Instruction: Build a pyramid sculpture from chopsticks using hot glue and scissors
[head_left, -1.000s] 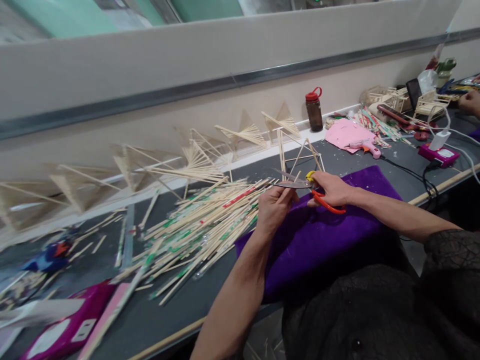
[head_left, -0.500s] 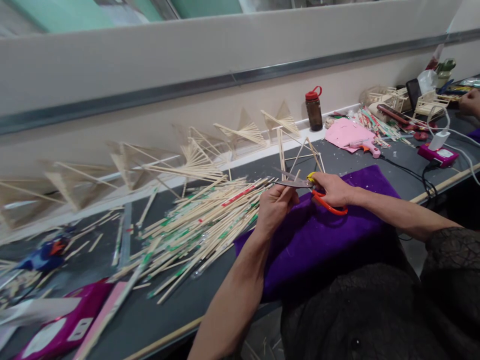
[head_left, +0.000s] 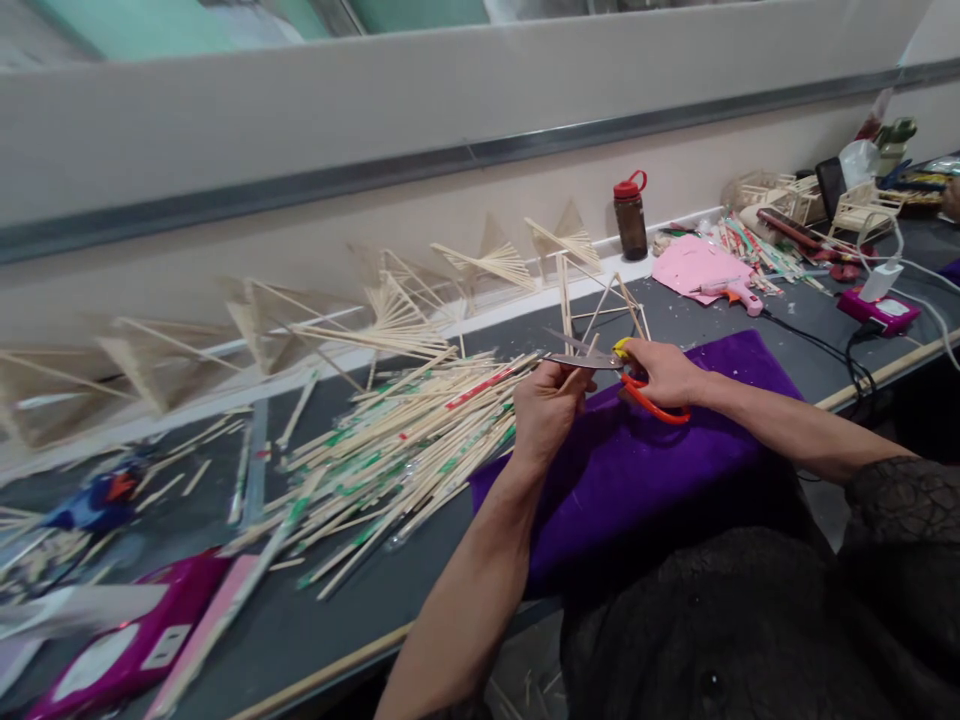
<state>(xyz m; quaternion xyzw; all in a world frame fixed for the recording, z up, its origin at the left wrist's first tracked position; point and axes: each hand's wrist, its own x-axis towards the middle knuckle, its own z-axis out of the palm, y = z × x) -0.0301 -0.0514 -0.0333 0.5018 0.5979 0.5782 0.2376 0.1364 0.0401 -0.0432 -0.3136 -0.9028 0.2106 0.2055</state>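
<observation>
My right hand (head_left: 658,374) is closed round the red and yellow handles of a pair of scissors (head_left: 592,360). The blades stand partly apart and point left, over the fingers of my left hand (head_left: 546,412). That hand pinches a short wooden stick (head_left: 582,366), whose tip rises by the blades; whether the blades touch it I cannot tell. Both hands are above a purple cloth (head_left: 637,485) at the table's front edge. Just behind the scissors stands a small frame of glued sticks (head_left: 607,308).
A heap of chopsticks (head_left: 420,440), some in wrappers, covers the table left of my hands. Fan-shaped stick models (head_left: 487,265) line the wall. A brown bottle (head_left: 630,220), a pink glue gun (head_left: 739,293) with its cord and a purple power strip (head_left: 879,308) are to the right.
The scissors and both hands have shifted very slightly to the left. My grip on the scissors and on the stick is the same.
</observation>
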